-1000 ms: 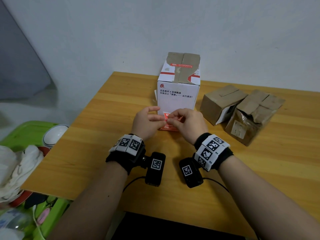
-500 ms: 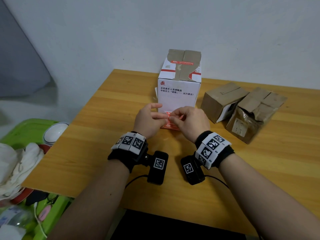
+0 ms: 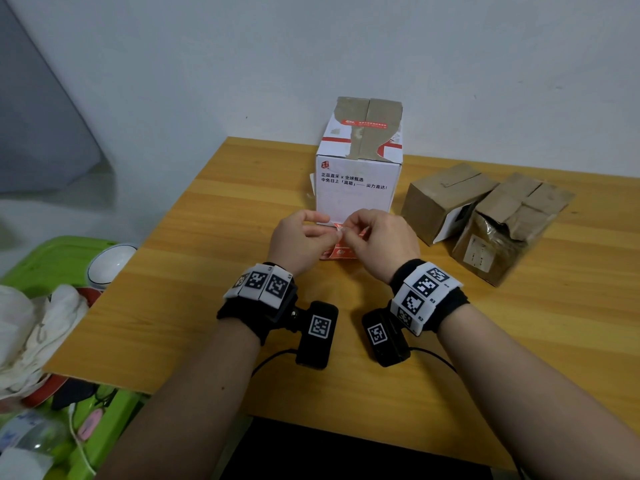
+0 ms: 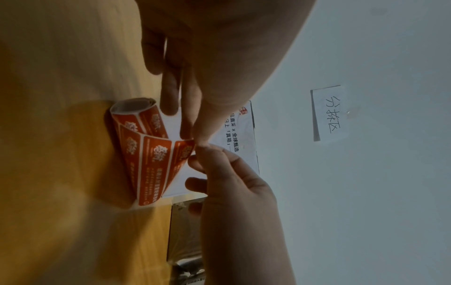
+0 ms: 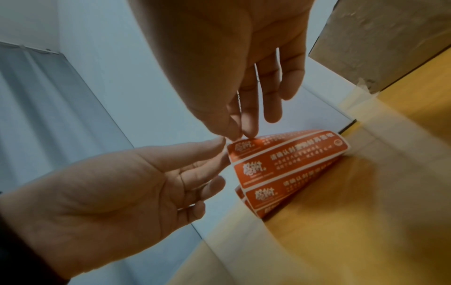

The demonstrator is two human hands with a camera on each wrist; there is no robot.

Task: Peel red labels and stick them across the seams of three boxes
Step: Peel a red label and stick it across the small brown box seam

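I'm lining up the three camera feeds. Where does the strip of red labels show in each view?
Head: strip of red labels at centre, mostly hidden between the hands, lying before the white box.
Left wrist: left of centre, curled on the table.
Right wrist: right of centre.
Shared landmark: the white box right behind the strip.

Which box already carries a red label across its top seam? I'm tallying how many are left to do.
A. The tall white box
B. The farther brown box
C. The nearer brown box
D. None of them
A: in the head view a red label lies across the top seam of the tall white box, while both brown boxes show only bare tape.
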